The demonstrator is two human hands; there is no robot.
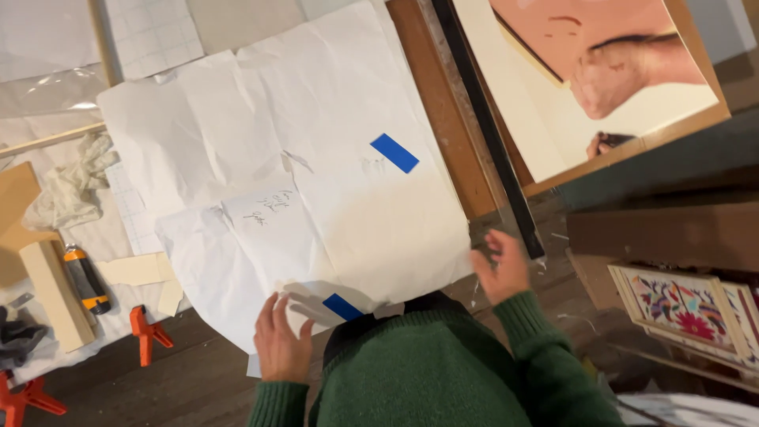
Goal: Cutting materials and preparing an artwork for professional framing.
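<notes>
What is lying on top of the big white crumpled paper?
On the white paper lie two strips of blue tape, a small handwritten note and the left hand. What it wraps is covered.

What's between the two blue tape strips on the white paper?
In the head view, between the upper blue tape strip and the lower blue tape strip lies only creased white paper; nothing rests on it.

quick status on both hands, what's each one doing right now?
Left hand: open, fingers flat on the near edge of the white paper, gripping nothing.
Right hand: fingers curled at the paper's right corner; whether it pinches the paper cannot be told.
</notes>
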